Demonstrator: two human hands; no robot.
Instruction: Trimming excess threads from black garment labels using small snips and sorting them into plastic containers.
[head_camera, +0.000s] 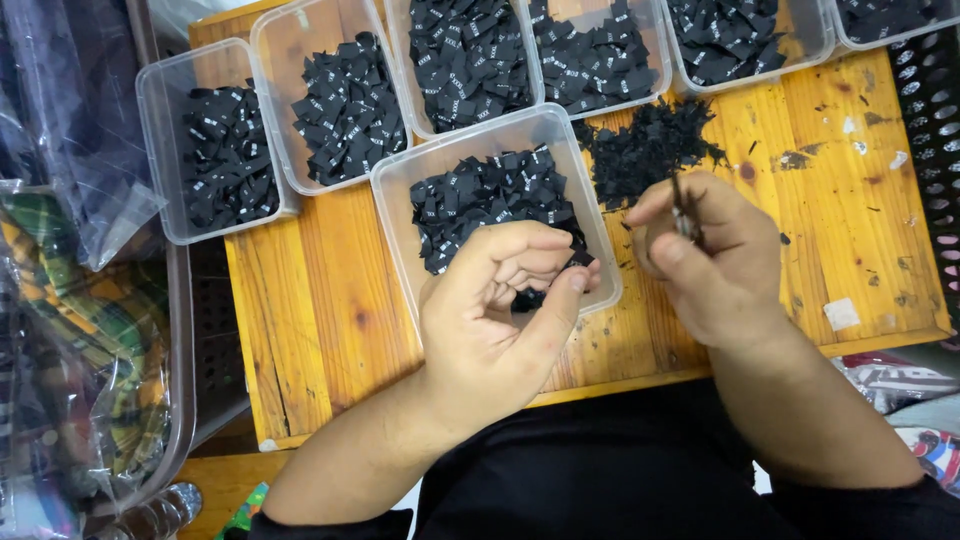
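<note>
Here, the wooden surface (330, 300) carries 7 clear plastic tubs of small black labels: 6 in a row along its far edge and 1 nearer tub (497, 215) at the middle, with 1 loose heap of black scraps (650, 145) just beside that tub's right side. The left hand (495, 315) hovers over the near edge of the nearer tub, its fingers curled half shut around a few black labels (530, 298). The right hand (715, 255), near the surface's front edge, has thumb and fingers pinched shut on a thin dark tool (684, 215) standing upright.
</note>
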